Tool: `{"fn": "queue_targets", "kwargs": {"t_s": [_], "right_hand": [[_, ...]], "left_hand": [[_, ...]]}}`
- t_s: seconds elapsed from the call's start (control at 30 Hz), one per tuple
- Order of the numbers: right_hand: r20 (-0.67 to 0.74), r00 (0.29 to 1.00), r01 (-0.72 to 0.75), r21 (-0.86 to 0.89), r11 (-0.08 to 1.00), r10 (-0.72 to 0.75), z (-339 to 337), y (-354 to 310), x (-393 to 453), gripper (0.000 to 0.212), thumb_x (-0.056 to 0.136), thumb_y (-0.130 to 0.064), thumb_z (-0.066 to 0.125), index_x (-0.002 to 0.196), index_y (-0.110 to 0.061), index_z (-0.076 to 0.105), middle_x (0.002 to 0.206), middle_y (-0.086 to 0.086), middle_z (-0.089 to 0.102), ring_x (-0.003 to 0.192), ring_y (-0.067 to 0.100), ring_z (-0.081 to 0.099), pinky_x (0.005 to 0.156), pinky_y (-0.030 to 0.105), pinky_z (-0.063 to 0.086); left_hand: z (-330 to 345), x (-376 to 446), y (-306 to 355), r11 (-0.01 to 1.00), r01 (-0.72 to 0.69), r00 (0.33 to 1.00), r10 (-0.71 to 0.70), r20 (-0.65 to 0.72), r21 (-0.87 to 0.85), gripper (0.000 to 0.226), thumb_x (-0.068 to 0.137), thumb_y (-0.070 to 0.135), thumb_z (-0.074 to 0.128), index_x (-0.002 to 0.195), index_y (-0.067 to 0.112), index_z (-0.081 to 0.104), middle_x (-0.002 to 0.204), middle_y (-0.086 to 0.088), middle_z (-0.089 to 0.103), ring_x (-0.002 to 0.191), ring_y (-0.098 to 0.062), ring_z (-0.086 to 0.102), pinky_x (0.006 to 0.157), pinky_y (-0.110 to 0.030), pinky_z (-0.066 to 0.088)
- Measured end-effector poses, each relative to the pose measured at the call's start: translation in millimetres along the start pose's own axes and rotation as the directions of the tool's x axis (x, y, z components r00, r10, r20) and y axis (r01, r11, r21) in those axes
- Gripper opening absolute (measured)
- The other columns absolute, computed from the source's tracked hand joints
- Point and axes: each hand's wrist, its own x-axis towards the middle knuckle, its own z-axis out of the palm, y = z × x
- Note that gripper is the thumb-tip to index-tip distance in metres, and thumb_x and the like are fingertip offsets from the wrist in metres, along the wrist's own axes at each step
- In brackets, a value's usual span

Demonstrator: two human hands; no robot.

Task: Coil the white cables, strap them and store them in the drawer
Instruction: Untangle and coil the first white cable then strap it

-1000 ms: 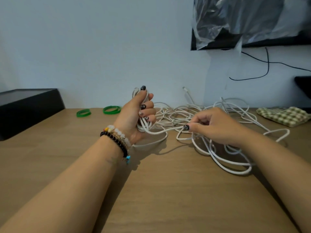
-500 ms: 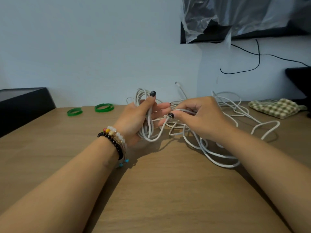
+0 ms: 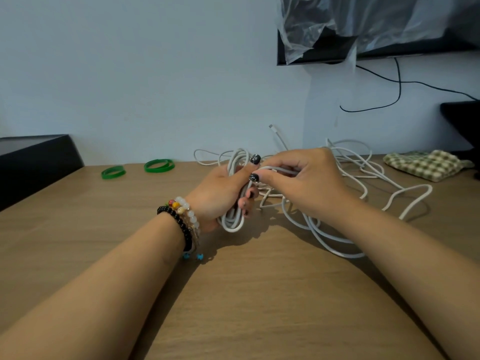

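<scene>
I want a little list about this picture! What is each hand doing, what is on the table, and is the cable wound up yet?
left hand: grips a bundle of white cable loops
right hand: pinches a strand of the white cable, laying it onto the bundle
loose cable: a tangled heap on the wooden table, behind and right of the hands
green straps: two, lying far left by the wall, untouched
checked cloth: far right
winding: only partly done
drawer: not in view

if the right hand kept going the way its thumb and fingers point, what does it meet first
Probably the left hand and the white coil it grips: the right hand points leftward with a strand pinched, thumb tip already beside the left thumb. Whether they touch is unclear.
</scene>
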Motion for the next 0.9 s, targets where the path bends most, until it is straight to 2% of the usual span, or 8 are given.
{"fn": "queue_targets", "kwargs": {"t_s": [0.1, 0.23, 0.33, 0.4, 0.5, 0.63, 0.73, 0.9], "right_hand": [[-0.054, 0.996, -0.075, 0.008, 0.997, 0.075, -6, 1, 4, 0.006, 0.075, -0.026, 0.080, 0.075, -0.021, 0.077, 0.061, 0.004, 0.069, 0.056, 0.016, 0.060, 0.054, 0.030, 0.047], [-0.070, 0.987, -0.144, -0.001, 0.990, 0.144, -14, 6, 10, 0.008, 0.074, -0.026, 0.081, 0.073, -0.020, 0.075, 0.067, -0.003, 0.070, 0.065, 0.016, 0.065, 0.058, 0.028, 0.052], [-0.033, 0.984, -0.175, -0.039, 0.984, 0.174, -20, 13, 11, 0.006, 0.077, -0.026, 0.079, 0.077, -0.021, 0.076, 0.072, -0.004, 0.072, 0.070, 0.013, 0.067, 0.067, 0.031, 0.055], [-0.036, 0.983, -0.184, -0.053, 0.981, 0.183, -24, 17, 13, 0.006, 0.080, -0.025, 0.077, 0.078, -0.020, 0.076, 0.071, 0.001, 0.071, 0.068, 0.017, 0.066, 0.066, 0.032, 0.053], [-0.048, 0.985, -0.167, -0.101, 0.981, 0.163, -28, 20, 15, 0.006, 0.083, -0.025, 0.074, 0.077, -0.023, 0.074, 0.069, 0.002, 0.070, 0.061, 0.008, 0.058, 0.061, 0.024, 0.047], [-0.053, 0.988, -0.154, -0.146, 0.977, 0.148, -27, 20, 15, 0.009, 0.085, -0.023, 0.072, 0.077, -0.019, 0.075, 0.060, -0.010, 0.064, 0.054, -0.002, 0.052, 0.054, 0.009, 0.039], [-0.050, 0.987, -0.157, -0.111, 0.981, 0.153, -22, 20, 13, 0.015, 0.087, -0.022, 0.070, 0.072, -0.024, 0.071, 0.050, -0.011, 0.056, 0.049, 0.002, 0.046, 0.050, 0.009, 0.034], [-0.134, 0.987, -0.091, -0.036, 0.995, 0.085, -17, 16, 13, 0.015, 0.089, -0.017, 0.067, 0.077, -0.025, 0.072, 0.048, -0.015, 0.051, 0.048, 0.003, 0.044, 0.051, 0.010, 0.033]], "left_hand": [[-1, -1, 3, 0.984, 0.090, 0.990, -0.072, 0.119, -0.155, 0.033, 0.090, 0.045, 0.050, 0.083, 0.013, 0.052, 0.049, 0.005, 0.037, 0.036, -0.005, 0.030, 0.039, -0.018, 0.035], [-3, -1, 5, 0.982, 0.106, 0.989, -0.087, 0.123, -0.154, 0.042, 0.081, 0.054, 0.049, 0.084, 0.012, 0.049, 0.050, 0.007, 0.033, 0.035, -0.004, 0.029, 0.038, -0.018, 0.033], [-6, -1, 6, 0.996, 0.031, 0.999, -0.030, 0.021, -0.087, 0.042, 0.083, 0.056, 0.051, 0.079, 0.014, 0.048, 0.052, 0.006, 0.034, 0.039, -0.006, 0.029, 0.039, -0.018, 0.034], [-9, 0, 7, 0.996, -0.014, 0.998, 0.008, -0.066, -0.089, 0.039, 0.088, 0.054, 0.052, 0.078, 0.017, 0.047, 0.054, 0.006, 0.034, 0.041, -0.007, 0.029, 0.041, -0.019, 0.034], [-15, 1, 10, 0.974, -0.050, 0.979, 0.004, -0.205, -0.221, 0.035, 0.091, 0.049, 0.055, 0.084, 0.015, 0.047, 0.054, 0.006, 0.038, 0.041, -0.006, 0.032, 0.042, -0.019, 0.035], [-22, 2, 15, 0.925, -0.156, 0.924, 0.013, -0.382, -0.346, 0.038, 0.090, 0.051, 0.055, 0.088, 0.014, 0.047, 0.052, 0.008, 0.039, 0.038, -0.005, 0.033, 0.040, -0.018, 0.036], [-20, 3, 14, 0.952, -0.200, 0.903, 0.088, -0.420, -0.230, 0.039, 0.091, 0.051, 0.054, 0.086, 0.013, 0.048, 0.050, 0.008, 0.038, 0.039, -0.006, 0.033, 0.041, -0.019, 0.036], [-16, 3, 9, 0.990, -0.135, 0.936, 0.114, -0.334, -0.040, 0.050, 0.092, 0.058, 0.046, 0.095, 0.008, 0.051, 0.057, 0.004, 0.037, 0.043, -0.009, 0.034, 0.044, -0.023, 0.039]]}}
